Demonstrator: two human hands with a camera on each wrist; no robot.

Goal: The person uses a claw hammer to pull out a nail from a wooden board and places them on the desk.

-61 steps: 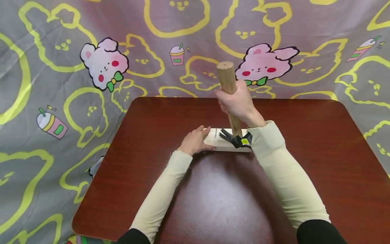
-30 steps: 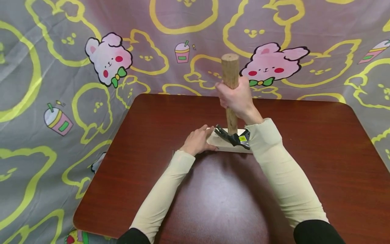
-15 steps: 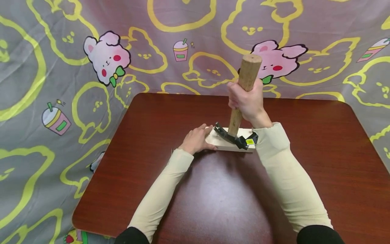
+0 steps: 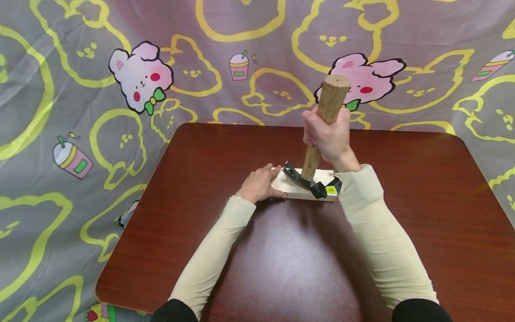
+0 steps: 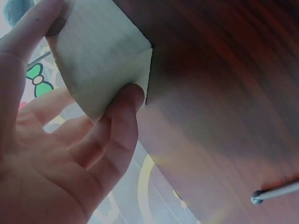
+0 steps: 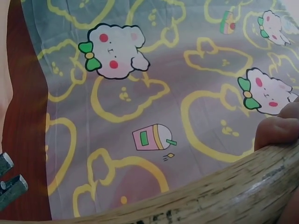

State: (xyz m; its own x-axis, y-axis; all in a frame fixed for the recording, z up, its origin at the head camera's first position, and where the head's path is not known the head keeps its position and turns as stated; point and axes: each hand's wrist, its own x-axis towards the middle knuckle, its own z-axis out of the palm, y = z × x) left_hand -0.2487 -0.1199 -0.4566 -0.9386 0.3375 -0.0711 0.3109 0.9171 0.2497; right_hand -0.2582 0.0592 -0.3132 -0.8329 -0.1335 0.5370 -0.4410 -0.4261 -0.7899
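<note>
My right hand point(image 4: 327, 134) grips the wooden handle of a claw hammer point(image 4: 331, 100). The hammer's black head is down at a pale wooden block point(image 4: 295, 195), its claw pointing left and the handle leaning right. In the right wrist view the handle point(image 6: 187, 193) crosses the bottom, and the two claw tips point(image 6: 14, 190) show at the left edge with a small round thing between them. My left hand point(image 4: 259, 185) holds the block's left end. In the left wrist view, thumb and fingers lie around the block point(image 5: 98, 51) at its end.
A thin metal nail point(image 5: 278, 192) lies on the brown table point(image 4: 193, 179), near my left wrist. Behind the table and to its sides hangs a grey cloth point(image 4: 265, 53) printed with cartoon animals.
The hammer handle was more upright one second ago. It has since tipped to the right with my right hand, and the head has turned on the block. My left hand has stayed at the block.
</note>
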